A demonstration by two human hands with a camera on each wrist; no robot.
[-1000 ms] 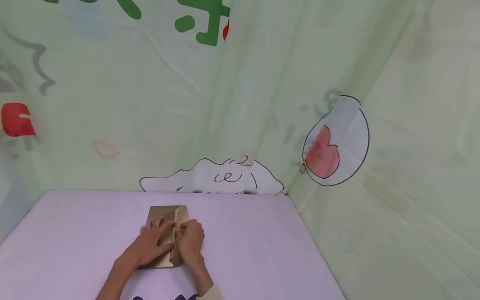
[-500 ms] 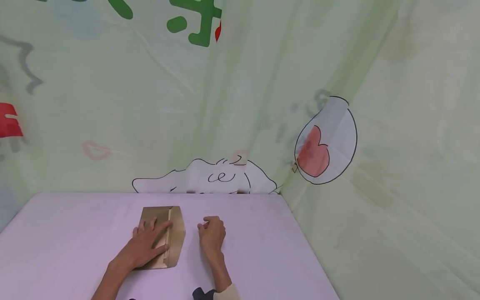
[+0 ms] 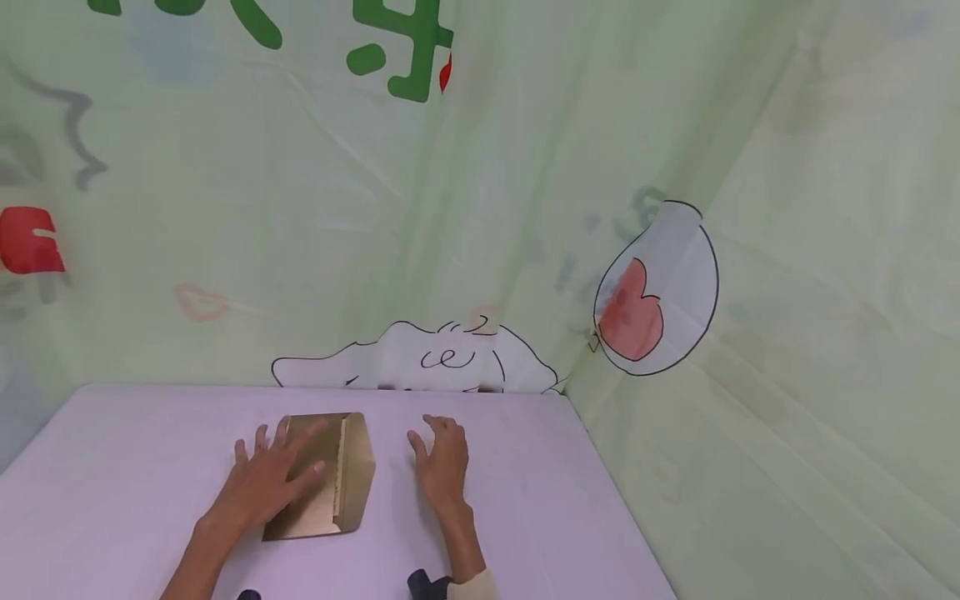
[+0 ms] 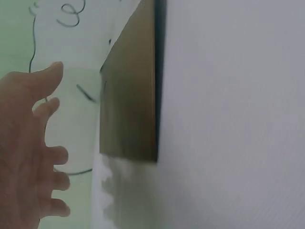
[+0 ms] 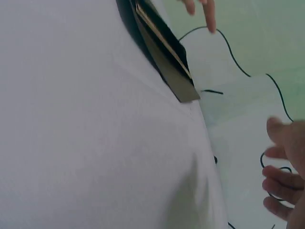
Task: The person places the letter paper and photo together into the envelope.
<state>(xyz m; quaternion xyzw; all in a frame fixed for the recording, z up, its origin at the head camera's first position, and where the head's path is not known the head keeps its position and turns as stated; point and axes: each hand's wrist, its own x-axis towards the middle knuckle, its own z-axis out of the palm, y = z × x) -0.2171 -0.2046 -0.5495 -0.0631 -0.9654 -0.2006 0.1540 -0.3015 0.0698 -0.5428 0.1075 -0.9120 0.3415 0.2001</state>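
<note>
A brown envelope (image 3: 311, 512) lies on the table, its angled flap (image 3: 358, 479) along the right side and standing slightly raised. My left hand (image 3: 258, 483), fingers spread, is over the envelope's left part and hides some of it. In the left wrist view that hand (image 4: 24, 129) appears apart from the envelope (image 4: 131, 95), holding nothing. To the right of the envelope, my right hand (image 3: 444, 467) hovers with loosely bent fingers and nothing in them. The right wrist view shows the envelope (image 5: 176, 81) edge-on, with a gap under its flap.
The table (image 3: 540, 508) has a pale lilac cover. A light green printed curtain (image 3: 315, 208) hangs behind it and along the right side. A black strap piece (image 3: 429, 586) sits at my right wrist.
My right hand has let go of the envelope's flap edge and moved away to the right, its fingers loosening. My left hand has lifted off the envelope and shifted left.
</note>
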